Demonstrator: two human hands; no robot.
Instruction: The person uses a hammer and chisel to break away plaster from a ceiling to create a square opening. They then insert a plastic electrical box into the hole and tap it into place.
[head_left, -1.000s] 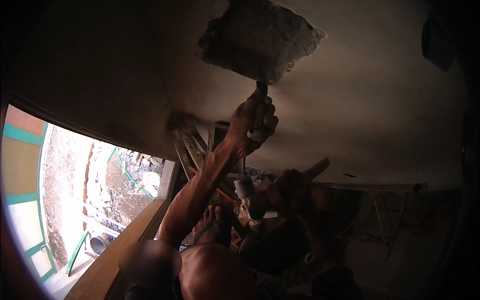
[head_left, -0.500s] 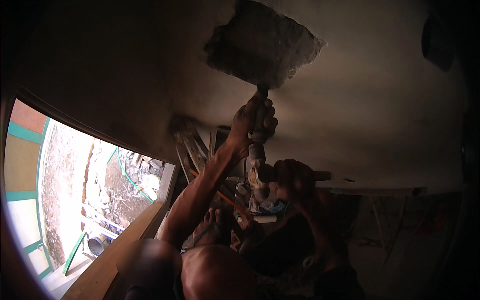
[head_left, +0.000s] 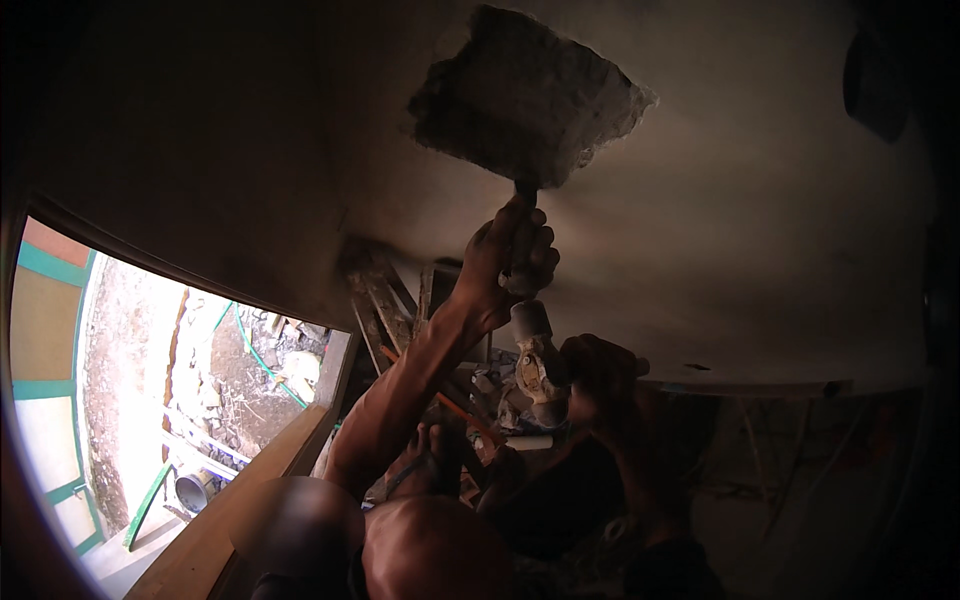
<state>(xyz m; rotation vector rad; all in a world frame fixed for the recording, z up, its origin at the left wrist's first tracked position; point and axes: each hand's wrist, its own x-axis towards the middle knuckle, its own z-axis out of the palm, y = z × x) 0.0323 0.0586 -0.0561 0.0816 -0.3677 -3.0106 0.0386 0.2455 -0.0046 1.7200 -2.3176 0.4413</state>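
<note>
My left hand is closed round a dark chisel, whose tip meets the lower edge of a rough, square patch chipped into the pale wall. Just below that hand is the head of a dusty hammer, close under the chisel's butt. My right hand is closed on the hammer's handle, which sticks out to the right of my fingers. My bare foot in a sandal shows beneath my left forearm.
A bright opening at left shows rubble, a green hose, a grey pipe and teal-framed panels. A wooden board runs along its edge. Planks and debris lie behind my hands. A dark round object is at upper right.
The hammer has risen from low down to just under my left hand, then dropped slightly away from it. My right hand moved with it. My left hand and chisel appear a little lower in the picture.
</note>
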